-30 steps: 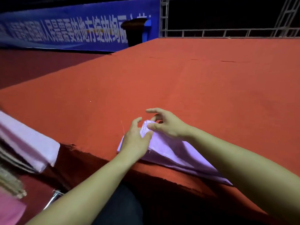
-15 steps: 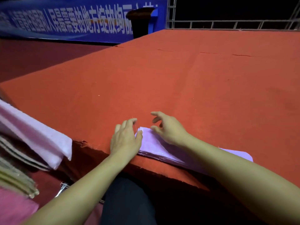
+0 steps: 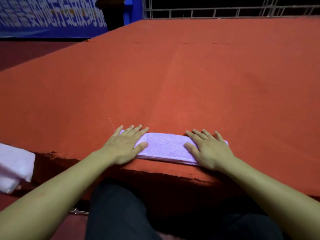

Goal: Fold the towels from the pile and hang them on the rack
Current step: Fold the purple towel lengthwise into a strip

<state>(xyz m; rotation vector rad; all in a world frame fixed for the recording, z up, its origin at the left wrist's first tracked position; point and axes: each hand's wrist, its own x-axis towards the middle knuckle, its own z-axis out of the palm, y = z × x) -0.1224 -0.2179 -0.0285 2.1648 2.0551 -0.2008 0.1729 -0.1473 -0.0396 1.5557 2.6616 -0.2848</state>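
A lilac towel (image 3: pixel 166 146), folded into a long narrow strip, lies flat near the front edge of the red carpeted platform (image 3: pixel 173 84). My left hand (image 3: pixel 124 146) presses flat on its left end, fingers straight and spread. My right hand (image 3: pixel 207 149) presses flat on its right end the same way. Only the middle of the strip shows between the two hands. At the left edge, below the platform, a pale folded towel (image 3: pixel 15 168) sticks into view. No rack is in view.
The platform's front edge (image 3: pixel 173 175) drops off just in front of my dark-trousered legs (image 3: pixel 121 213). A blue banner (image 3: pixel 52 16) and a dark stand (image 3: pixel 112 13) are far back left. A metal railing (image 3: pixel 225 13) runs along the back.
The towel's lifted end has been folded over and laid down. Both hands let go of it, moved apart and now press flat on the ends of the strip.
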